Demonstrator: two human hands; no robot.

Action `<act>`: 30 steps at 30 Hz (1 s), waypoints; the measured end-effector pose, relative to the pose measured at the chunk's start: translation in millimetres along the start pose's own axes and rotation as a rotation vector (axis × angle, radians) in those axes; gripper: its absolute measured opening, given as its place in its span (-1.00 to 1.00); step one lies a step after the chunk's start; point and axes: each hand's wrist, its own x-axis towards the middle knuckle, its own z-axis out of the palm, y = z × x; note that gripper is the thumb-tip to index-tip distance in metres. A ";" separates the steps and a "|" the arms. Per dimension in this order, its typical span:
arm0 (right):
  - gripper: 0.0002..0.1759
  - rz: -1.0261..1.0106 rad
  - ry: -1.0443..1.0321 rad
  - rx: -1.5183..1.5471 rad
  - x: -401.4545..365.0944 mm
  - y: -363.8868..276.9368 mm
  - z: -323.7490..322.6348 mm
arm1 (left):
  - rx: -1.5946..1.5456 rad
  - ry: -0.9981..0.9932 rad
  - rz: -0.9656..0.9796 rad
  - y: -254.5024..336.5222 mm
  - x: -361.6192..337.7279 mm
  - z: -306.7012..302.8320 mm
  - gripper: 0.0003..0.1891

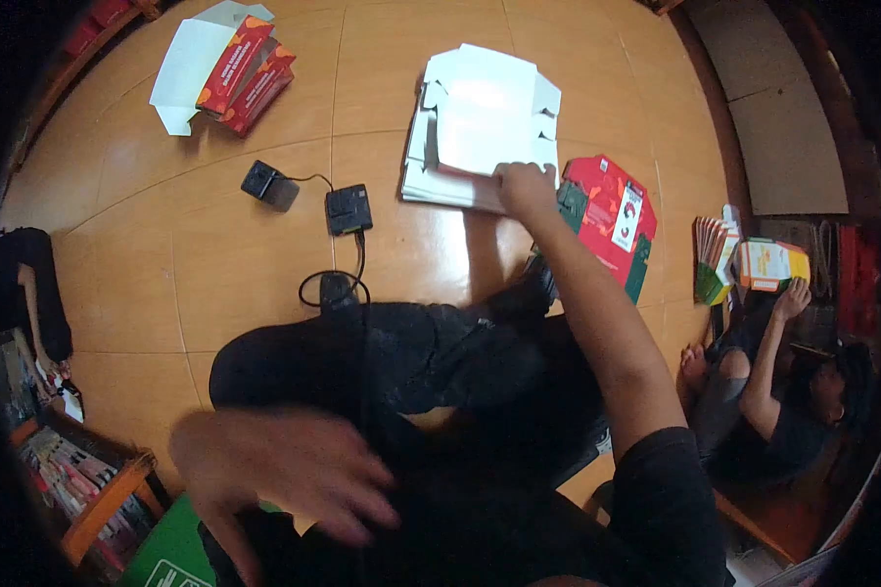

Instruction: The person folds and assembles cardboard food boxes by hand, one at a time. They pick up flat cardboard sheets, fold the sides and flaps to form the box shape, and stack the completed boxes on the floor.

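A stack of flat, die-cut carton blanks (487,117), white side up, lies on the floor in front of me. My right hand (529,190) reaches forward and pinches the near edge of the top blank, which tilts slightly above the rest. Beside that hand lies a red and green printed flat carton (607,210). Low in the view, my left hand (289,470) hovers over my lap, smeared by motion. Its fingers are spread and nothing shows in them.
Red folded cartons with white flaps (240,73) lie at the upper left. A small black cube device (261,180) and a black box (348,209) are joined by cable. At right, a person (783,391) handles a yellow-white carton (773,262); another person (34,293) sits at left.
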 end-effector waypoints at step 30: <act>-0.74 -0.527 0.590 0.545 -104.2 -61.3 -111.8 | -0.099 1.710 -0.710 -115.5 -0.8 -99.6 -0.40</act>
